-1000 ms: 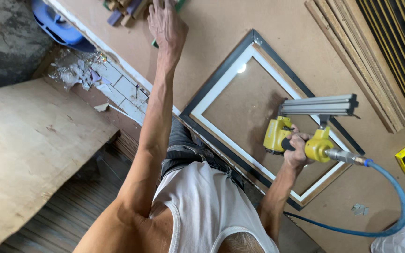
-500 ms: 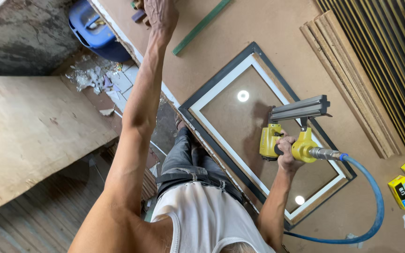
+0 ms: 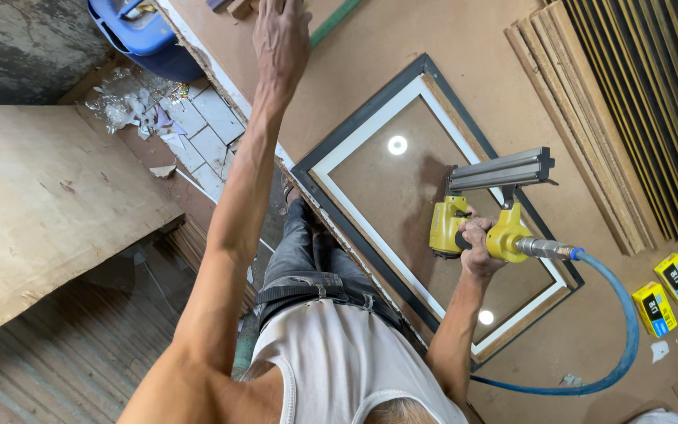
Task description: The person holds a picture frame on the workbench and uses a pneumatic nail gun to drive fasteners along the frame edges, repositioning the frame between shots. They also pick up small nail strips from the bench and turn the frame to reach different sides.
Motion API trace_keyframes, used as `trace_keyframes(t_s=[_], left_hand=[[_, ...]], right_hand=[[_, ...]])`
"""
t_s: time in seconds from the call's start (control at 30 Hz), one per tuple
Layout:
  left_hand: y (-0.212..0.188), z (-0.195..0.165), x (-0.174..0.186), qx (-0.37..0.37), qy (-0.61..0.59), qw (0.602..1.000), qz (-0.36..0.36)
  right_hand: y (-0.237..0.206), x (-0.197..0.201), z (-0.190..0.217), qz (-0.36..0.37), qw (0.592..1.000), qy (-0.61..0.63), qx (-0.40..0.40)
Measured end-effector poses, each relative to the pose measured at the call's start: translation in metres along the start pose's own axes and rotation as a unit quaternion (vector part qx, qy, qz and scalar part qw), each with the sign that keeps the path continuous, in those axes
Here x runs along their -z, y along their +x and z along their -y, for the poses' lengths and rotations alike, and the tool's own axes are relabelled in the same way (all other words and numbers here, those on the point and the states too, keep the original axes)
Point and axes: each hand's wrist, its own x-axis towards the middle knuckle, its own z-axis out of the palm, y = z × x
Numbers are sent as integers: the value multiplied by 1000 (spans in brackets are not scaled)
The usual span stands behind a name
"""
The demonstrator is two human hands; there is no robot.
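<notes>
Yellow nail gun (image 3: 480, 232), grey magazine, blue hose (image 3: 614, 345).

I see bright, even overhead light — two round lamp glares shine on the framed glass pane (image 3: 425, 212). The nail gun (image 3: 484, 224) casts a soft shadow there. Focus is sharp; the edges bend slightly — my near shoulder blurs.

one picture frame (image 3: 370, 133), one yellow nail gun (image 3: 490, 224), two yellow boxes (image 3: 653, 308)
</notes>
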Motion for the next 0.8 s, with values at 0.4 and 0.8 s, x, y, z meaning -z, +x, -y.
trace_keyframes(t_s=[0.4, 0.8], left_hand=[[-67, -50, -46, -67, 96, 990, 83], [-160, -117, -32, 70, 57, 989, 116]], right_hand=[[1, 10, -6, 31, 1000, 1, 4], [-1, 23, -10, 57, 998, -2, 0]])
